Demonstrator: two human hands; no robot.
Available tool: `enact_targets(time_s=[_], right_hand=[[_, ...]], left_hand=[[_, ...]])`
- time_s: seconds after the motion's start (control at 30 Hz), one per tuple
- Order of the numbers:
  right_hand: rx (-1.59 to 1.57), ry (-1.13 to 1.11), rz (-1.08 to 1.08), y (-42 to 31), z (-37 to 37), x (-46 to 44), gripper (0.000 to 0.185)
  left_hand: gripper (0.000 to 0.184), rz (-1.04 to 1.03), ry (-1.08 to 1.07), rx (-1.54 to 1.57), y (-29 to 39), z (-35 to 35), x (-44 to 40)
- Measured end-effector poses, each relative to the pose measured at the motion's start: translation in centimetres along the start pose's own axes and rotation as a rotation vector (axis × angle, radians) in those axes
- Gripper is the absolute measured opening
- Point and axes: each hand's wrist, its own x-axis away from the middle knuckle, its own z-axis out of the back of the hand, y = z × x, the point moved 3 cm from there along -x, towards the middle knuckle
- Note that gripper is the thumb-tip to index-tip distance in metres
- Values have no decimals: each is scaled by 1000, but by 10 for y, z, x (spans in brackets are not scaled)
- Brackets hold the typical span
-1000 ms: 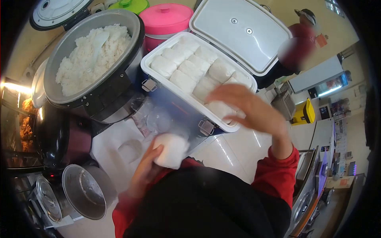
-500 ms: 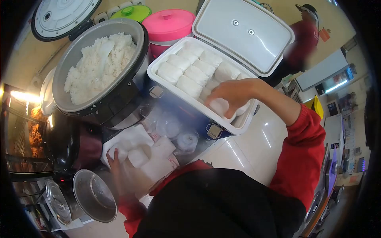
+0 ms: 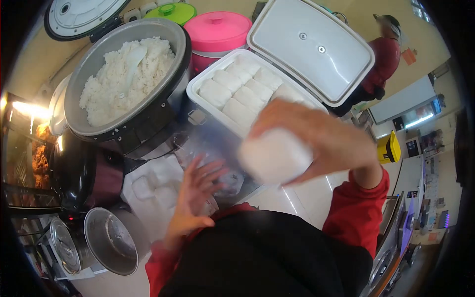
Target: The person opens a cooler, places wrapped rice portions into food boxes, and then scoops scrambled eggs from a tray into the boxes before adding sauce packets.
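Wrapped bundle (image 3: 276, 156), white, blurry, is up in R hand (image 3: 324, 133), fingers gripping it. L hand (image 3: 192, 205): fingers spread, released, nr 2 other bundles (image 3: 142, 188) on white paper (image 3: 143, 210). Beyond: open cooler (image 3: 208, 110) w/ rows of similar bundles (image 3: 242, 100), next to rice cooker (image 3: 74, 116) w/ scoop (image 3: 132, 69) in rice (image 3: 111, 86). Far bkgd: person (image 3: 386, 59) in red.

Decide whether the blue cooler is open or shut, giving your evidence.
The cooler is open: its lid is tilted back, and rows of white packets show inside.
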Motion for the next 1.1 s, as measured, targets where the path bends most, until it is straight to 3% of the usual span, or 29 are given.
enact_targets(time_s=[0.03,0.07,0.13,0.2,0.23,0.27,0.33,0.37,0.43,0.53,0.57,0.7,0.8,0.9,0.97,1.03,1.1], right_hand=[[-62,-1,-10,-9,-16,-6,60],[-70,34,28,-15,-30,-9,68],[99,23,14,-14,-47,-11,64],[-61,237,3,26,-25,-5,55],[38,444,-210,47,-9,6,49],[365,554,-359,79,5,20,48],[640,536,-656,142,-3,52,54],[683,514,-694,149,-13,53,54],[765,470,-770,153,-30,53,55],[830,433,-820,157,-41,44,58],[822,413,-821,159,-43,44,59],[772,427,-808,163,-45,41,59],[630,375,-883,169,-45,44,58],[589,460,-851,167,-34,56,57],[590,568,-810,154,-16,67,54],[574,668,-796,130,14,75,50],[233,764,-716,99,29,82,47]], left_hand=[[108,7,21,69,-1,-19,-6],[110,14,42,137,-1,-30,-9],[93,118,89,-22,-15,-7,4],[83,238,214,-71,-16,5,14],[72,202,285,-25,-19,14,27],[69,150,371,-131,-14,26,38],[62,108,576,-415,-1,64,66],[57,113,695,-594,5,88,79],[48,154,963,-587,20,118,100],[42,225,1158,-891,35,137,113],[40,145,1124,-953,30,133,112],[49,272,1119,-784,-8,205,137],[56,303,1176,-1261,-11,216,141],[60,29,1023,-1886,5,165,112],[60,-204,795,-1702,23,102,65],[57,-141,437,-1176,25,55,23],[54,-325,-71,-1368,29,-6,-26]])
